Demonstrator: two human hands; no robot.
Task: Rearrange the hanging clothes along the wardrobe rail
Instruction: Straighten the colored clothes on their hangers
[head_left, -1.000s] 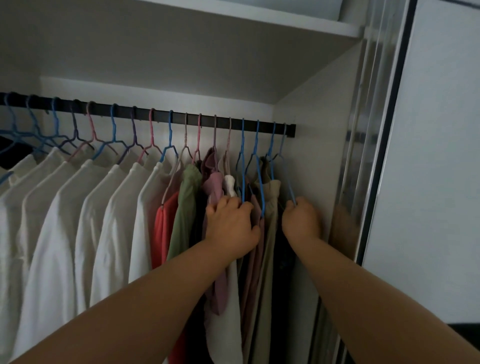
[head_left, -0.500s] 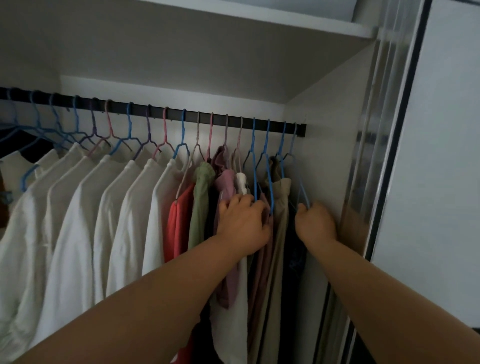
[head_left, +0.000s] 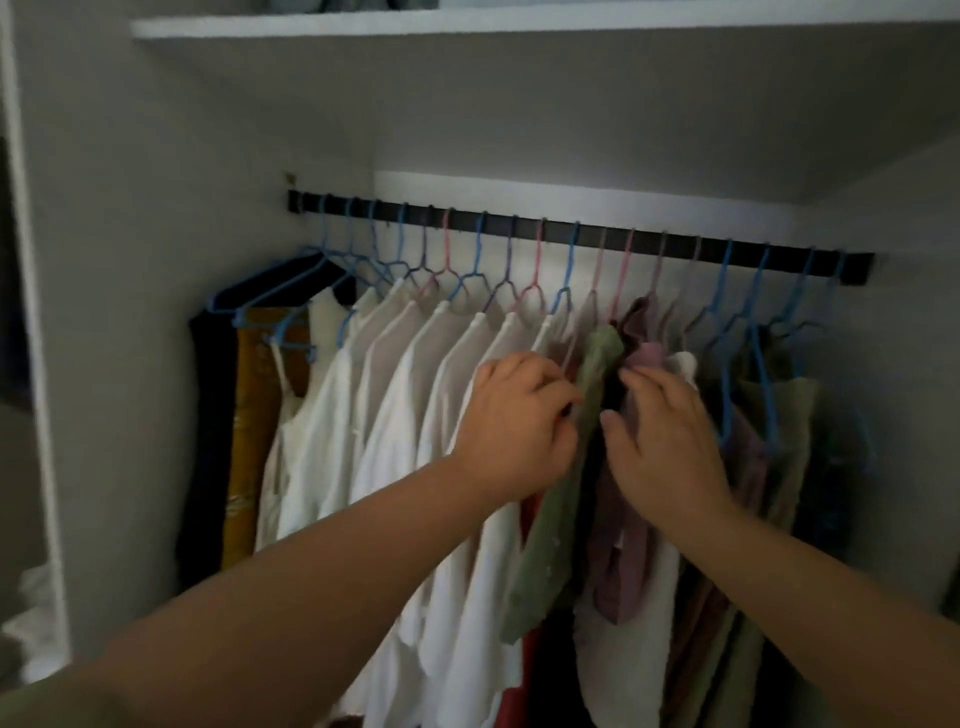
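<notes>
A black metal wardrobe rail (head_left: 582, 228) runs level under the shelf. White shirts (head_left: 415, 395) hang left of centre on thin hangers. An olive-green top (head_left: 566, 499) and a mauve top (head_left: 631, 566) hang just right of them.

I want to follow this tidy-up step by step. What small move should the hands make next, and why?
Probably spread apart: the left hand grips beside the green garment, the right hand lies on the mauve garment, a dark gap between them.

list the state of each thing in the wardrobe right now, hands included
rail: mounted, loaded with hangers
white shirts: hanging, packed together
green garment: hanging, between the two hands
mauve garment: hanging, right hand on it
left hand: fingers curled at the green garment's edge
right hand: fingers fairly straight, pressing the mauve garment
shelf: fixed above the rail
</notes>
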